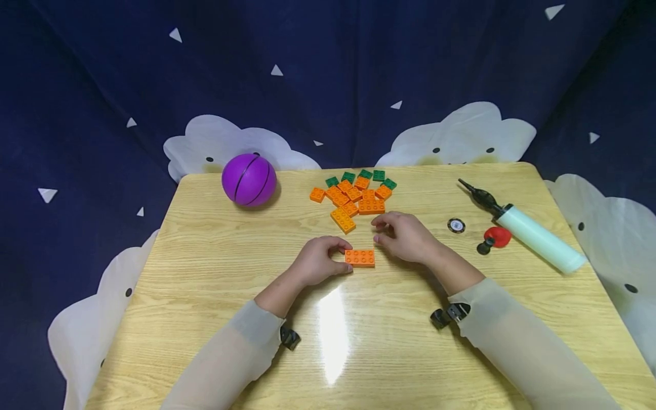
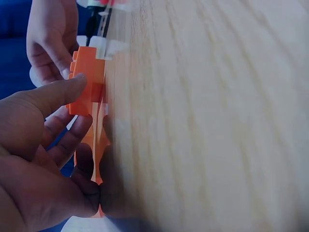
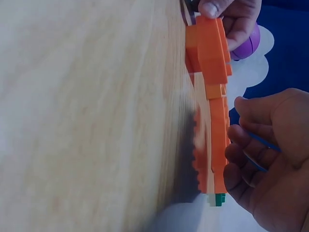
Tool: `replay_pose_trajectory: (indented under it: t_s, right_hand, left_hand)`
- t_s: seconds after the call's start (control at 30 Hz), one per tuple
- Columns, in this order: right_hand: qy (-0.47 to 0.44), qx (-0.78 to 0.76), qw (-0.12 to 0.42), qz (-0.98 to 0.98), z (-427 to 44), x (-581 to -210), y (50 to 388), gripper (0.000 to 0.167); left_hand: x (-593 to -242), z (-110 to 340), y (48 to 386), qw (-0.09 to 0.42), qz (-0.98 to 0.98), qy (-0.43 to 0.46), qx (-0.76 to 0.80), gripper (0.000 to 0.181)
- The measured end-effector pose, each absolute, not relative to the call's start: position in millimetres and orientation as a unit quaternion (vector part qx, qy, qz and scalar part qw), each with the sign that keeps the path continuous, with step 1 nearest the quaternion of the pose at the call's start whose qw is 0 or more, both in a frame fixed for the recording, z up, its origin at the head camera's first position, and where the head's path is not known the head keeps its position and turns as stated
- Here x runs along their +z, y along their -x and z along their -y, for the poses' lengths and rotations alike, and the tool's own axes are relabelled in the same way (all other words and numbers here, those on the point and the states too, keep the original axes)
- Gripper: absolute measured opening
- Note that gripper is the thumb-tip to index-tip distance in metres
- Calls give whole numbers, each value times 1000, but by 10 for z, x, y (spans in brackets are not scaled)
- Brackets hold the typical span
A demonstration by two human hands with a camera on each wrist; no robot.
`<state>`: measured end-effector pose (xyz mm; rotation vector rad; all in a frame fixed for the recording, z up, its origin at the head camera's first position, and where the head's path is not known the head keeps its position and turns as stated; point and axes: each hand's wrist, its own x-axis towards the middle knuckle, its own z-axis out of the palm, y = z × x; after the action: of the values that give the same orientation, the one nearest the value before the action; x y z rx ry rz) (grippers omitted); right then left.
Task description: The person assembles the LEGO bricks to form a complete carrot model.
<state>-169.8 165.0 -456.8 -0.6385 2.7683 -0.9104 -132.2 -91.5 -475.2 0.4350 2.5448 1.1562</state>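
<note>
On the left of the frame, one purple toy basketball (image 1: pixel 249 180) with black seam lines is set near the far edge of the worktop (image 1: pixel 195 285). At lower left of centre, one black device (image 1: pixel 290 337) is worn at the cuff of the left hand (image 1: pixel 320 261), whose thumb and fingers are clamped on the left end of one orange eight-stud toy brick (image 1: pixel 360 258). This brick is held at the middle of the frame. At upper centre, a cluster is formed by five green bricks (image 1: pixel 378 175) along the far side and about eleven orange bricks (image 1: pixel 371 206); some overlap, so the orange count cannot be made certain. Just right of the gripped brick, the right hand (image 1: pixel 407 236) is poised with its thumb and loosely bent fingers apart; a second black device (image 1: pixel 451 315) is worn at its cuff. Right of centre, one poker chip (image 1: pixel 456 225) is laid flat, its central print too small to be read. Farther right, one red-and-black object (image 1: pixel 494 239) is placed just beside one hand pump (image 1: pixel 540 239), whose black nozzle is pointed toward the upper left.
</note>
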Motion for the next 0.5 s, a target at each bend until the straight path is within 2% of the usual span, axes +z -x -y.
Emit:
replay_pose_trajectory:
  t_s: [0.5]
  right_hand:
    - [168,-293,45,-940,-1632,-4617,2007,39]
  left_hand:
    - [-4776,921,1325,149,-886,-151,412,39]
